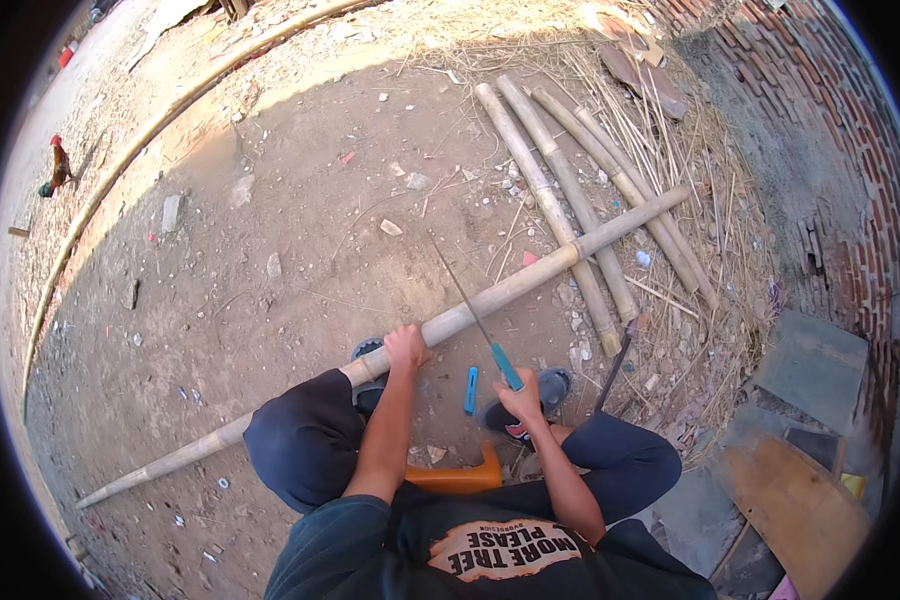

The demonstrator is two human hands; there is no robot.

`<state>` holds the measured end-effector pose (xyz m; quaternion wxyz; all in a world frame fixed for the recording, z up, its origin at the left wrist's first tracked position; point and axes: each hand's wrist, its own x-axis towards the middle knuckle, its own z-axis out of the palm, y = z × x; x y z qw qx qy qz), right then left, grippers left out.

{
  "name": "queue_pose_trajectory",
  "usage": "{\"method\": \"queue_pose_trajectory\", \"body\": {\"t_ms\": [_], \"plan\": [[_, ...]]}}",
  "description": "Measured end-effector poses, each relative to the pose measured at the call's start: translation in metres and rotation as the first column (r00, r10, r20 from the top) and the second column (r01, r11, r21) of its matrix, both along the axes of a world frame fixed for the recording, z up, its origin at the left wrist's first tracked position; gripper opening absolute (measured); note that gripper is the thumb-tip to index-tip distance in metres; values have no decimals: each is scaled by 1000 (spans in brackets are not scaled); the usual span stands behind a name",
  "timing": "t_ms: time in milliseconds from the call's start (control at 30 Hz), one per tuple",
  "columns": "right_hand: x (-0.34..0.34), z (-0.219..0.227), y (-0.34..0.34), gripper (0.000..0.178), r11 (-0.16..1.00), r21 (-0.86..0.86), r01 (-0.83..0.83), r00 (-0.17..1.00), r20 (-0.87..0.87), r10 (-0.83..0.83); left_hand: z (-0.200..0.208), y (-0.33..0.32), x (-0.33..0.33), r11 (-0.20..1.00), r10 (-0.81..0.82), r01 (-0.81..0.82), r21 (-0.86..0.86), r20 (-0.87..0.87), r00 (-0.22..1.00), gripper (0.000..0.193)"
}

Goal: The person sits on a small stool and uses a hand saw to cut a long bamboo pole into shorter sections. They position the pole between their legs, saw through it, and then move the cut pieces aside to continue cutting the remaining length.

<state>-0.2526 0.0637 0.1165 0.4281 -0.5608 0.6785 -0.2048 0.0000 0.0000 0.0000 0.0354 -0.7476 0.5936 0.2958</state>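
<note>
One long bamboo pole lies slantwise over the dirt ground, its far end resting across four shorter bamboo poles. The left hand is clenched around the long pole near the knee. The right hand grasps the blue handle of one saw, whose thin blade crosses the pole. One small blue tool lies between the feet, just ahead of an orange stool. One rooster stands far off left. A brick wall rises on the right.
</note>
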Motion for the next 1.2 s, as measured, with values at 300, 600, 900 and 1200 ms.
{"method": "queue_pose_trajectory", "body": {"t_ms": [300,600,900,1200], "plan": [[-38,81,85,31,999,40,35,999,32,-36,-6,-25,33,993,13,-4,-115,75,997,42],[9,-15,-9,29,995,-101,-12,1000,28,15,6,-19,11,997,-16,20,-73,54,998,45],[-33,87,78,30,999,2,35,999,13,-35,-4,-6,10,998,15,-11,-70,49,999,42],[22,-14,-24,29,996,-68,58,995,83,-52,3,-22,12,995,20,-16,-96,41,999,39]]}}
